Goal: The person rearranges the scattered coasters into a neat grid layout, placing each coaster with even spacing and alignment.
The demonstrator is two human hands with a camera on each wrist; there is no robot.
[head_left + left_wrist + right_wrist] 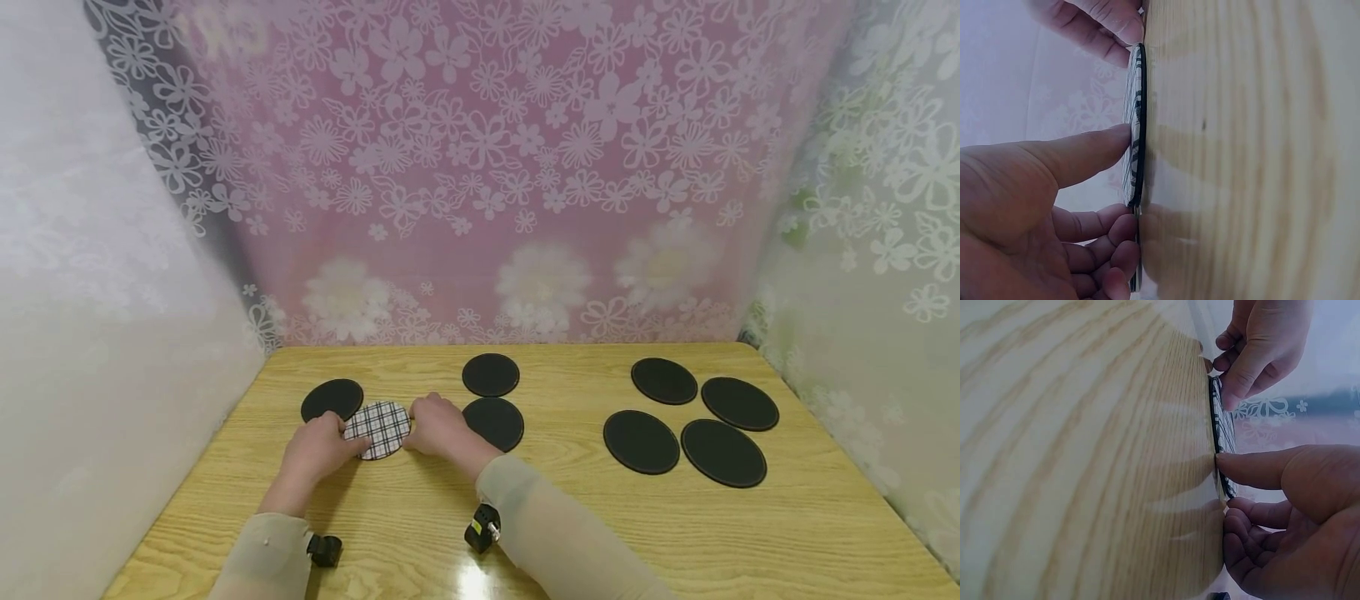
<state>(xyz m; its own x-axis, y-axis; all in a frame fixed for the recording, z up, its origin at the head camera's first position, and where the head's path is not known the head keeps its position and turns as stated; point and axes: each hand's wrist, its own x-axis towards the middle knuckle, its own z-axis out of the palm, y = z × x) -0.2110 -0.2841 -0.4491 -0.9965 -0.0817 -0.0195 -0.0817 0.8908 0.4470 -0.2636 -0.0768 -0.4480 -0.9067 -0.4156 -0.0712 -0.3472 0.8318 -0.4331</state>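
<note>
A checked disc [388, 423] is held between two hands on the wooden tabletop [787, 533], in its left half, nearer to the left edge than to the right one. Its left rim is pinched by the left hand [318, 450], whose thumb is laid on the checked face and whose other fingers are curled at the rim. The opposite rim is pinched by the right hand [441, 427], with the thumb at the near side. Whether the disc is slightly lifted cannot be told.

Just beside it, toward the far left corner, a black disc [330, 398] is seen. Two middle discs [491, 374], also black, are placed one behind the other, the farther one near the far edge. Toward the right edge, four dark discs [641, 442] are grouped.
</note>
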